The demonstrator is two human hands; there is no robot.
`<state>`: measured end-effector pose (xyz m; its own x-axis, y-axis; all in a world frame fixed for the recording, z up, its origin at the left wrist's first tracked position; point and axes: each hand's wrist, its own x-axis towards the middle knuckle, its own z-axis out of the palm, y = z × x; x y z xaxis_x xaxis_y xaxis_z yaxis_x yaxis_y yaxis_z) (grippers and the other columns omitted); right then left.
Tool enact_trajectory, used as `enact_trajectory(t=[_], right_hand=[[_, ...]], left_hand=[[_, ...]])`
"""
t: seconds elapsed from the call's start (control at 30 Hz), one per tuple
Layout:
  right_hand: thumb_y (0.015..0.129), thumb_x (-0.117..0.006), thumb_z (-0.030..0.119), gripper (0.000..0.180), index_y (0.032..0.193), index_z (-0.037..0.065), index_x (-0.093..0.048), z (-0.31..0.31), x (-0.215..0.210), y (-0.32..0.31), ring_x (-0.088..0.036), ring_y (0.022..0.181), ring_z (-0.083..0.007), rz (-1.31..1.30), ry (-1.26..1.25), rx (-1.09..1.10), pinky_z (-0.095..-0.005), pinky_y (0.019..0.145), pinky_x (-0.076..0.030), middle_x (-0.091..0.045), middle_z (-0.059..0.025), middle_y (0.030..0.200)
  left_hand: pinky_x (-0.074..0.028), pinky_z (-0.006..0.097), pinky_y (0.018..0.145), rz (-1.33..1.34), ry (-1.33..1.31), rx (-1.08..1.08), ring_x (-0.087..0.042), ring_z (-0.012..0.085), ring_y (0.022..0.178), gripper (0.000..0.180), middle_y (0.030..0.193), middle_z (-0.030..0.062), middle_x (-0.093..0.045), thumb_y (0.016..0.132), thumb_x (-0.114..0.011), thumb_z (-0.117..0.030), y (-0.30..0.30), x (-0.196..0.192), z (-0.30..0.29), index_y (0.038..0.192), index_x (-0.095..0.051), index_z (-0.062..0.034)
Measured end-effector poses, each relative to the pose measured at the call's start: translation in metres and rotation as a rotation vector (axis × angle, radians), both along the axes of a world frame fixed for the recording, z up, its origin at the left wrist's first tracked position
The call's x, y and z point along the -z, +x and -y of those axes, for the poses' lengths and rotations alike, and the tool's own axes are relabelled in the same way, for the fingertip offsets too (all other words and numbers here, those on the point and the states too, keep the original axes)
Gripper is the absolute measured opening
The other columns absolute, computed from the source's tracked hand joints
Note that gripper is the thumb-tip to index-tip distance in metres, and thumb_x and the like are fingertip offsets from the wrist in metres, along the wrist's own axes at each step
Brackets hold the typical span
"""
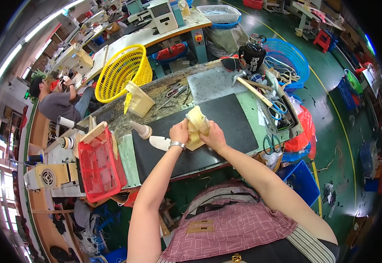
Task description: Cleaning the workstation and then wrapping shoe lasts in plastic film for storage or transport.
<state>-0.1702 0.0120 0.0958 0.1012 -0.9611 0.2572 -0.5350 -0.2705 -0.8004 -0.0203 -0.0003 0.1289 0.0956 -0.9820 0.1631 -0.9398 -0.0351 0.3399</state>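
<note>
Both my hands grip a pale yellow, rounded form (195,116) with a shiny, partly see-through covering. I cannot make out its exact kind. My left hand (179,132) wraps its left side, and my right hand (214,135) presses from the right. Below it, between my hands, shows a tan pointed flap (194,143); whether it is part of the form, I cannot tell. All this is over a black mat (230,125) on the workbench. Just left of my left hand are a white curved piece (159,142) and a beige cone-shaped thing (141,129).
A red basket (99,166) stands at the left, with a yellow basket (123,72) behind. Several slim tools (176,90) lie along the bench's back. At the right are a hammer (254,91), scissors (271,142) and a black bottle (253,53). A person (60,105) sits farther left.
</note>
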Motion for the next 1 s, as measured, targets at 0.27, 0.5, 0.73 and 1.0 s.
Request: enact_trajectory(t=[0.27, 0.5, 0.73, 1.0], right_hand=[[0.065, -0.066, 0.02, 0.044, 0.099, 0.005, -0.043, 0.002, 0.001, -0.001, -0.052, 0.089, -0.0328, 0.013, -0.023, -0.035, -0.0401, 0.075, -0.044, -0.054, -0.015, 0.092], [0.065, -0.066, 0.024, 0.041, 0.094, 0.004, -0.044, 0.004, -0.005, 0.011, -0.054, 0.084, -0.0338, -0.047, -0.001, -0.001, -0.0415, 0.072, -0.044, -0.055, -0.0163, 0.085], [0.066, -0.066, 0.026, 0.04, 0.092, 0.003, -0.044, -0.002, 0.005, -0.003, -0.053, 0.083, -0.0347, -0.043, -0.019, 0.018, -0.0418, 0.071, -0.044, -0.054, -0.0176, 0.087], [0.067, -0.065, 0.025, 0.041, 0.094, 0.003, -0.044, 0.003, 0.002, 0.0, -0.053, 0.083, -0.0349, -0.022, -0.026, -0.036, -0.0418, 0.072, -0.044, -0.054, -0.0176, 0.086]], left_hand=[[-0.049, 0.029, 0.051, -0.973, 0.26, -0.228, -0.059, 0.0216, 0.055, 0.012, 0.066, 0.0112, -0.059, 0.078, -0.047, -0.004, -0.003, 0.013, 0.001, 0.072, -0.057, 0.0005], [-0.049, 0.04, 0.056, 0.191, 0.023, 0.006, -0.061, 0.0298, 0.061, 0.024, 0.066, 0.0142, -0.061, 0.078, -0.051, -0.026, 0.008, -0.023, 0.009, 0.069, -0.063, -0.0072], [-0.049, 0.038, 0.058, 0.323, 0.07, 0.151, -0.062, 0.0262, 0.066, 0.022, 0.073, 0.012, -0.062, 0.075, -0.056, -0.028, -0.008, -0.032, -0.007, 0.078, -0.059, -0.007], [-0.047, 0.042, 0.071, 0.077, 0.173, -0.077, -0.059, 0.0334, 0.079, 0.019, 0.082, 0.0176, -0.061, 0.076, -0.05, -0.02, -0.009, -0.021, 0.004, 0.08, -0.059, -0.0034]])
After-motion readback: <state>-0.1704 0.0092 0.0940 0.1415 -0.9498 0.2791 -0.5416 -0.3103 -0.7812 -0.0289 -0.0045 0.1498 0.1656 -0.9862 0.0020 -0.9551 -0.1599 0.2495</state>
